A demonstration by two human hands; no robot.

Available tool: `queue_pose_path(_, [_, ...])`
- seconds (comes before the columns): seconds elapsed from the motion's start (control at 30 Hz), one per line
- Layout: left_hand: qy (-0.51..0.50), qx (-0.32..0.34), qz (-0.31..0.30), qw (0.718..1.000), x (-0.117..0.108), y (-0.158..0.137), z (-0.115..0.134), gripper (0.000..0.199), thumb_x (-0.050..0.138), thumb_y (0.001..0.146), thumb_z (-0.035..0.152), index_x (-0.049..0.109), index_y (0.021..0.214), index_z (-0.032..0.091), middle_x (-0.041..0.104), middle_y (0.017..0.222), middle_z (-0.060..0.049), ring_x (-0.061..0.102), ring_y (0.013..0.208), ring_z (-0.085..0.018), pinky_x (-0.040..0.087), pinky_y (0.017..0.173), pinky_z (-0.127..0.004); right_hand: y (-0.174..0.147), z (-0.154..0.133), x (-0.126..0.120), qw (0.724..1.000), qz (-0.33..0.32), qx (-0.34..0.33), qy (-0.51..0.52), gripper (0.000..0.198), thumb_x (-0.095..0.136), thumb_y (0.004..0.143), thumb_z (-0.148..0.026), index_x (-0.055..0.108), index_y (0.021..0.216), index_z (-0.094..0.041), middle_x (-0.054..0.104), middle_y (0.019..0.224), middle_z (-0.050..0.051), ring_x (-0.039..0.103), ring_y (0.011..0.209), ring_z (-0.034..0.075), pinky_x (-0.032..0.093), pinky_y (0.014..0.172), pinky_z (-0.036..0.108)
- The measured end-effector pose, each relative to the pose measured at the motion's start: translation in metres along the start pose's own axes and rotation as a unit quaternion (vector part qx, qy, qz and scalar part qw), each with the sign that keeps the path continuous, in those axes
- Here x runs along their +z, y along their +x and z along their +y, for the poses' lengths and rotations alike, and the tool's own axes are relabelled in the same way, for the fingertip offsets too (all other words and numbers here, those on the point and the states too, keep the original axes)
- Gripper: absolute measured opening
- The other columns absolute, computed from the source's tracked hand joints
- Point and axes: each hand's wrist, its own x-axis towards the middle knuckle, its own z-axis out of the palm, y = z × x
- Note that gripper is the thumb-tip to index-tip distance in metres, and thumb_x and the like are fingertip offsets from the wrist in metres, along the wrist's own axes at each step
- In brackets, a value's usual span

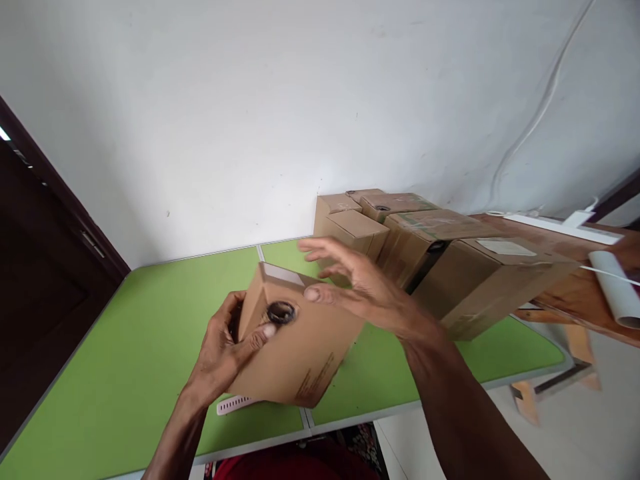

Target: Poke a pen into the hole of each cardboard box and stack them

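A brown cardboard box is tilted over the green table, its round dark-rimmed hole facing up toward me. My left hand grips the box's left side, thumb pressed on the face just below the hole and fingers behind the edge. Over the box's upper right corner, my right hand hovers with fingers spread; whether its thumb touches the cardboard I cannot tell. Under the box's lower left pokes out a pale pink slotted strip, the rest of it hidden.
Several cardboard boxes stand together at the table's back right. The folding green table meets the white wall. Right of it, a wooden table bears a power strip and a white roll.
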Motion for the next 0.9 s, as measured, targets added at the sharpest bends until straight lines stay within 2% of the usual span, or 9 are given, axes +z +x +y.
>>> queue_pose_path(0.07, [-0.036, -0.003, 0.043, 0.998, -0.001, -0.002, -0.004, 0.061, 0.084, 0.088, 0.063, 0.067, 0.129, 0.022, 0.077, 0.127, -0.013, 0.076, 0.111, -0.033, 0.063, 0.081, -0.037, -0.012, 0.016, 0.0, 0.997, 0.069, 0.04, 0.01, 0.079, 0.083, 0.085, -0.072, 0.062, 0.15, -0.032, 0.065, 0.154, 0.015, 0.062, 0.142, 0.04, 0.058, 0.108, 0.058])
queue_pose_path(0.13, [-0.064, 0.0, 0.057, 0.996, 0.0, -0.003, -0.007, 0.062, 0.084, 0.088, 0.063, 0.067, 0.131, 0.022, 0.076, 0.132, -0.014, 0.076, 0.114, -0.034, 0.063, 0.083, -0.038, -0.024, 0.029, 0.011, 0.986, 0.128, 0.086, 0.056, 0.081, 0.081, 0.084, -0.075, 0.059, 0.149, -0.033, 0.063, 0.158, 0.015, 0.06, 0.146, 0.041, 0.056, 0.112, 0.06])
queue_pose_path(0.27, [-0.062, 0.008, 0.109, 0.992, 0.013, -0.004, -0.012, 0.065, 0.088, 0.083, 0.062, 0.067, 0.13, 0.023, 0.076, 0.131, -0.014, 0.077, 0.109, -0.031, 0.064, 0.082, -0.038, -0.037, 0.041, 0.06, 0.946, 0.223, 0.165, 0.169, 0.099, 0.084, 0.08, -0.075, 0.044, 0.158, -0.03, 0.068, 0.152, 0.019, 0.07, 0.136, 0.041, 0.059, 0.112, 0.06])
queue_pose_path(0.37, [-0.012, 0.021, 0.166, 0.986, 0.023, -0.005, -0.017, 0.069, 0.088, 0.082, 0.064, 0.065, 0.131, 0.022, 0.077, 0.126, -0.013, 0.074, 0.109, -0.03, 0.063, 0.083, -0.038, -0.033, 0.037, 0.094, 0.929, 0.259, 0.154, 0.215, 0.11, 0.091, 0.078, -0.065, 0.034, 0.164, -0.028, 0.076, 0.14, 0.017, 0.075, 0.129, 0.039, 0.064, 0.109, 0.056])
queue_pose_path(0.53, [0.03, 0.027, 0.218, 0.975, 0.027, -0.008, -0.027, 0.069, 0.084, 0.083, 0.069, 0.064, 0.128, 0.021, 0.075, 0.121, -0.012, 0.071, 0.103, -0.029, 0.061, 0.081, -0.038, -0.021, 0.031, 0.117, 0.924, 0.254, 0.15, 0.242, 0.1, 0.095, 0.076, -0.058, 0.041, 0.154, -0.026, 0.079, 0.136, 0.015, 0.078, 0.124, 0.035, 0.061, 0.113, 0.053])
queue_pose_path(0.6, [0.043, 0.029, 0.23, 0.972, 0.026, -0.009, -0.031, 0.069, 0.082, 0.083, 0.07, 0.064, 0.128, 0.021, 0.074, 0.119, -0.012, 0.07, 0.103, -0.029, 0.06, 0.08, -0.038, -0.02, 0.031, 0.123, 0.926, 0.259, 0.163, 0.219, 0.098, 0.094, 0.074, -0.061, 0.044, 0.15, -0.025, 0.077, 0.136, 0.017, 0.077, 0.123, 0.036, 0.06, 0.112, 0.056])
queue_pose_path(0.73, [0.041, 0.005, 0.24, 0.97, 0.028, -0.011, -0.035, 0.066, 0.076, 0.087, 0.074, 0.063, 0.126, 0.022, 0.075, 0.115, -0.011, 0.07, 0.099, -0.028, 0.059, 0.078, -0.037, -0.02, 0.031, 0.136, 0.93, 0.308, 0.172, 0.104, 0.096, 0.091, 0.069, -0.062, 0.048, 0.144, -0.021, 0.072, 0.136, 0.02, 0.071, 0.126, 0.04, 0.058, 0.11, 0.059])
queue_pose_path(0.9, [0.004, -0.014, 0.258, 0.966, 0.034, -0.011, -0.034, 0.06, 0.07, 0.091, 0.073, 0.06, 0.121, 0.022, 0.074, 0.112, -0.009, 0.071, 0.098, -0.027, 0.06, 0.082, -0.038, -0.02, 0.03, 0.148, 0.928, 0.338, 0.155, 0.024, 0.1, 0.087, 0.07, -0.061, 0.046, 0.149, -0.016, 0.062, 0.15, 0.027, 0.062, 0.14, 0.044, 0.053, 0.116, 0.06])
